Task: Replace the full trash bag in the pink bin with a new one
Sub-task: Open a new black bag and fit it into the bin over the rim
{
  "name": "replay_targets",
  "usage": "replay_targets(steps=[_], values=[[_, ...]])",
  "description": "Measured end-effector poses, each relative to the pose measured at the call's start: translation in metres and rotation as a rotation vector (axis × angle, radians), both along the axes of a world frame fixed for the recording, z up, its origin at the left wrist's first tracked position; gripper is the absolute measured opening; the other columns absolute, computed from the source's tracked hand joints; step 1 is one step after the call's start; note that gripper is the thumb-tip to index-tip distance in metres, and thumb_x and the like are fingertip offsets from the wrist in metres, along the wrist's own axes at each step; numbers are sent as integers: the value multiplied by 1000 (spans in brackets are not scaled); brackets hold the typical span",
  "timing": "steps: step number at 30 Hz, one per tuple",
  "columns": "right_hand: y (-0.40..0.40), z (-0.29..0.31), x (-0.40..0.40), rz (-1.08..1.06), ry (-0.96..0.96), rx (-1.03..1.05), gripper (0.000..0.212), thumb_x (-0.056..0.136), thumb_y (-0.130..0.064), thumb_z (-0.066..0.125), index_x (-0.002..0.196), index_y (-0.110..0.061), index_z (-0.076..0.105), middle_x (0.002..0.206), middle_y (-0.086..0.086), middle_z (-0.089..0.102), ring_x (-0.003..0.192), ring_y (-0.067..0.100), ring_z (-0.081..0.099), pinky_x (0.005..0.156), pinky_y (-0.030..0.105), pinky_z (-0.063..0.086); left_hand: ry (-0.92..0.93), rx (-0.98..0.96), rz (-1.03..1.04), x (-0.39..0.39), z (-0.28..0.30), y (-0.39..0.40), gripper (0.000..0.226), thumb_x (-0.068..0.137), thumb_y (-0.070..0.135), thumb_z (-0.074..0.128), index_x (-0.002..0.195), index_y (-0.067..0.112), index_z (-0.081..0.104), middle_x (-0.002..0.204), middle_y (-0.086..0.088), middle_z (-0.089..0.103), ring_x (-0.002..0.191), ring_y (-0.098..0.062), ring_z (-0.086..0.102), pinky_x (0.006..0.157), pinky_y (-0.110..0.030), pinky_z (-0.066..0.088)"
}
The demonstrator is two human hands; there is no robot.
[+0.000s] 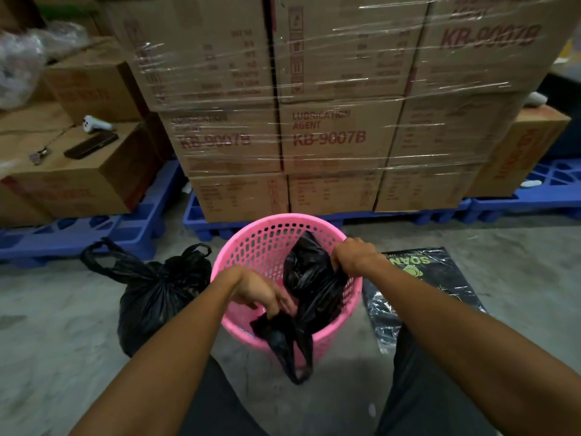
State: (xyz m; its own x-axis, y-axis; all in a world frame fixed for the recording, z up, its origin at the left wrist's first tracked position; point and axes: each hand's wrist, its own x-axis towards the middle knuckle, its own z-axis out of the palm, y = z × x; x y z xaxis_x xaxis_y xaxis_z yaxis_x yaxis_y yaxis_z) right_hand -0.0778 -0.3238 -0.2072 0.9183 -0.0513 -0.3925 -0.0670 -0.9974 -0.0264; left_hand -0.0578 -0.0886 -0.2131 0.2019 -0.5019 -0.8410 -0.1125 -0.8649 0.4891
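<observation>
A pink perforated bin (261, 243) stands on the concrete floor in front of me. A new black trash bag (309, 278) hangs partly inside it, with one handle loop draped over the near rim. My left hand (267, 294) pinches the bag's edge at the near rim. At the right rim, my right hand (353, 256) grips the bag's other side. The full black bag (157, 297), tied at the top, sits on the floor just left of the bin.
A flat pack of black bags (421, 291) lies on the floor right of the bin. Shrink-wrapped cardboard boxes (330, 136) on blue pallets (94, 231) rise close behind. A phone (91, 145) and a white device (96, 123) rest on a box at left.
</observation>
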Motion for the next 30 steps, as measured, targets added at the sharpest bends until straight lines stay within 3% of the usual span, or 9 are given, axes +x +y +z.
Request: replay_targets(steps=[4,7,11,15,17,19,23,27,30], values=[[-6,-4,-3,24,-159,0,24,87,-19,58,104,-28,72,131,10,57,125,34,44,106,43,38,-279,-230,424,11,-4,-20,31,88,-3,44,83,18,67,82,-3,66,75,-13,57,62,-23,41],[-6,-4,-7,60,-489,130,17,84,-25,59,90,-33,73,144,1,43,139,30,26,113,46,20,-466,-328,526,9,-27,-40,12,91,15,61,80,20,62,72,-3,61,68,-16,53,66,-27,44],[-1,6,-2,-36,-588,358,24,84,-18,60,88,-37,73,146,-3,37,135,28,26,107,47,30,-454,-472,583,-1,-41,-56,18,84,9,71,96,14,59,97,-14,66,93,-23,62,87,-39,52],[5,8,1,-105,-664,376,54,81,-7,59,123,-40,58,160,1,13,145,34,17,112,53,27,-638,-506,706,8,-36,-55,21,85,2,67,81,14,50,86,-11,60,84,-19,55,77,-32,46],[10,8,-7,-158,-829,375,53,80,-13,58,128,-34,51,152,4,27,137,31,35,106,47,40,-765,-454,789,14,-34,-49,18,86,10,67,80,15,50,83,-10,64,77,-20,58,76,-35,49],[21,5,-10,-247,-763,554,34,85,-34,54,118,-27,50,125,2,52,109,26,58,88,44,52,-809,-434,877,14,-30,-46,19,87,14,67,78,17,51,77,-6,62,70,-19,55,72,-35,48],[38,-12,-5,-428,-227,825,55,79,-59,61,119,-22,59,113,1,70,102,23,66,89,39,55,-472,-660,1143,5,-20,-48,21,95,13,58,75,17,53,70,-3,59,66,-17,54,64,-28,45],[53,-7,-5,-614,-76,1201,9,90,-8,61,94,-13,67,85,9,70,77,25,66,60,29,55,-110,-766,1328,-1,-10,-45,25,101,11,46,77,16,55,78,-7,63,68,-17,59,62,-28,52],[54,1,-5,-861,-35,1560,28,91,4,46,97,-13,68,97,12,71,78,23,67,60,30,56,9,-768,1490,0,2,-33,26,98,11,42,84,13,64,93,-18,70,70,-22,64,65,-32,52]])
